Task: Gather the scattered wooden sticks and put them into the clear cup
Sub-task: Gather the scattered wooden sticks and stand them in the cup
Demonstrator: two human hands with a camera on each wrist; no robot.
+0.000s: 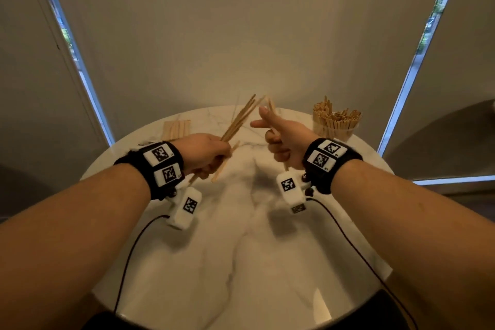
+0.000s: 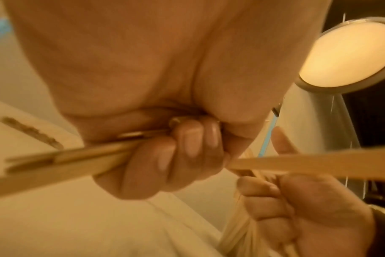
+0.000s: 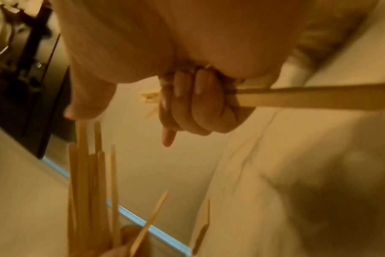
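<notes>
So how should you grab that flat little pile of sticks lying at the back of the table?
Pinch the pile of sticks across its narrow width, near the middle, coming down from above. The sticks lie flat and side by side on the table, so fingers squeeze them together.

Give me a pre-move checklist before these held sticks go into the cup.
1. Left hand grips a bundle of sticks: ok.
2. Right hand grips a stick: ok.
3. Bundle ends aligned: not ok, they fan out.
4. Clear cup upright on the table: ok.
5. Room left in the cup: cannot tell, already crowded.
6. Table cleared of sticks: not ok, a flat pile remains at far left.
</notes>
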